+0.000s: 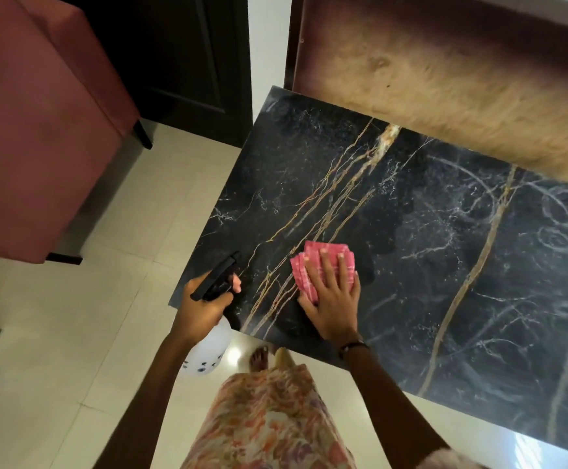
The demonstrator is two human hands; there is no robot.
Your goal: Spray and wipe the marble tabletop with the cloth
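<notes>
The black marble tabletop (411, 238) with gold and white veins fills the right half of the view. A folded pink cloth (313, 262) lies flat on it near the front left corner. My right hand (333, 296) presses down on the cloth with the fingers spread. My left hand (204, 306) grips a spray bottle (208, 350) with a white body and a black trigger head, held just off the table's left front corner, nozzle pointing over the marble. Swirled wipe streaks show on the right part of the top.
A red upholstered chair (39, 130) stands to the left on the pale tiled floor (72, 333). A tan rug or panel (444, 96) lies behind the table's far edge. A dark cabinet (187, 55) sits at the back. My feet and patterned dress are below.
</notes>
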